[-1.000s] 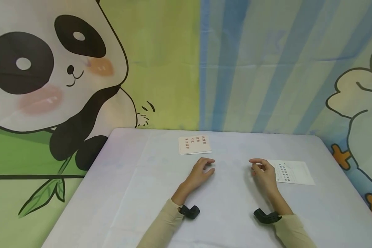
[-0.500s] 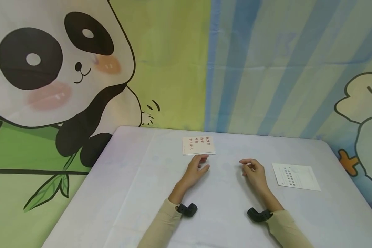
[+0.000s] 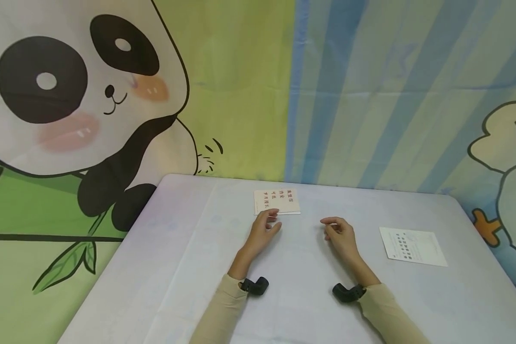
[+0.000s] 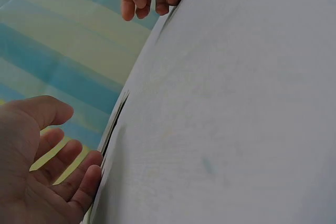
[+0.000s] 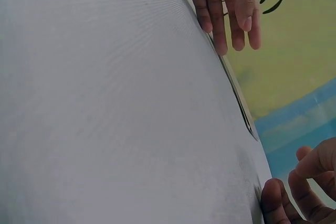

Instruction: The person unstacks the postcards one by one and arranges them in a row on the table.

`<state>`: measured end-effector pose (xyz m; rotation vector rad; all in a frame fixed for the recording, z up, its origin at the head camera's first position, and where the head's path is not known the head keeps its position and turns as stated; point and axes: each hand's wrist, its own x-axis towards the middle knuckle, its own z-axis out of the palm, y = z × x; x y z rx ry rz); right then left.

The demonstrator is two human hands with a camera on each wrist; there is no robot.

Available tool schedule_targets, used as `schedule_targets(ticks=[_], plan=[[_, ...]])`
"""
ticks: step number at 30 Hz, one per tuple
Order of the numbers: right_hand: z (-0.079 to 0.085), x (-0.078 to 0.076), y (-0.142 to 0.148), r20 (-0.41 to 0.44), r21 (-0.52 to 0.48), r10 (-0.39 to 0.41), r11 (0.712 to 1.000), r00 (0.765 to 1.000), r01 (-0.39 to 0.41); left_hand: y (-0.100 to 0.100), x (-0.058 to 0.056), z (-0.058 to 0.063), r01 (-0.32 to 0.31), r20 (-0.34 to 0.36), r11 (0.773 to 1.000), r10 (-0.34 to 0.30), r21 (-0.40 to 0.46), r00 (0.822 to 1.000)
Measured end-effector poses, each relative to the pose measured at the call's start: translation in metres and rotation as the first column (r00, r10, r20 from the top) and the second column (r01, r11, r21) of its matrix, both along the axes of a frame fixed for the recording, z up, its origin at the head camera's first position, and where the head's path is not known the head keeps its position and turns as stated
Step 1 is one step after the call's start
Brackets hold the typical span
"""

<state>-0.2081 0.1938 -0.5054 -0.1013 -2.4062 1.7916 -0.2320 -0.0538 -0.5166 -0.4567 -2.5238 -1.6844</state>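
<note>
A cream card (image 3: 284, 202) with red vertical writing lies near the back of the table, and the edges beneath it suggest more than one layer. My left hand (image 3: 258, 239) is at its near left edge, fingers loosely bent, the fingertips overlapping the card in the head view. The left wrist view shows this palm (image 4: 31, 182) with nothing in it, beside the thin card edge (image 4: 113, 124). Right of the card, my right hand (image 3: 343, 240) hovers low over the table, fingers relaxed and bent, holding nothing. Its fingers (image 5: 299, 195) appear at the lower corner of the right wrist view.
A white card (image 3: 414, 247) with small dark print lies on the right part of the white-covered table (image 3: 301, 306). Behind the table hangs a printed cloth (image 3: 241, 86) with a panda and stripes. Each wrist wears a black camera (image 3: 256, 286).
My left hand has moved left and forward to the near edge of the red-lettered card. My right hand has shifted left, away from the white card. Both cards stay on the table.
</note>
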Motion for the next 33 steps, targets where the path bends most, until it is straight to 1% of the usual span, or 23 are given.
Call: schedule_targets(ticks=[3,6,15,23,26,29,33], plan=[[-0.001,-0.004,-0.005,-0.004,-0.016,0.012,1.000,1.000,-0.012,-0.005,-0.003,0.000,-0.017,-0.002,1.000,0.017,0.023,1.000],[-0.002,-0.008,-0.011,-0.004,-0.022,0.025,0.999,1.000,-0.025,-0.008,-0.006,0.000,-0.040,-0.001,0.999,0.040,0.029,0.999],[-0.005,-0.017,-0.023,0.027,-0.022,0.040,0.999,0.999,-0.039,-0.016,-0.009,-0.001,-0.096,0.002,0.995,0.096,0.016,0.995],[-0.008,-0.025,-0.035,0.033,-0.024,0.046,0.999,0.998,-0.046,-0.027,-0.011,-0.002,-0.183,-0.005,0.983,0.183,0.012,0.983],[-0.008,-0.029,-0.040,0.023,-0.034,0.055,0.998,0.998,-0.055,-0.030,-0.011,-0.003,-0.205,-0.014,0.979,0.205,-0.006,0.979],[-0.009,-0.035,-0.045,0.006,-0.022,0.073,0.997,0.997,-0.073,-0.033,-0.010,-0.005,-0.236,-0.030,0.971,0.235,-0.046,0.972],[-0.010,-0.045,-0.050,0.006,0.003,0.079,0.997,0.997,-0.079,-0.037,-0.009,-0.006,-0.280,-0.026,0.957,0.278,-0.077,0.960]])
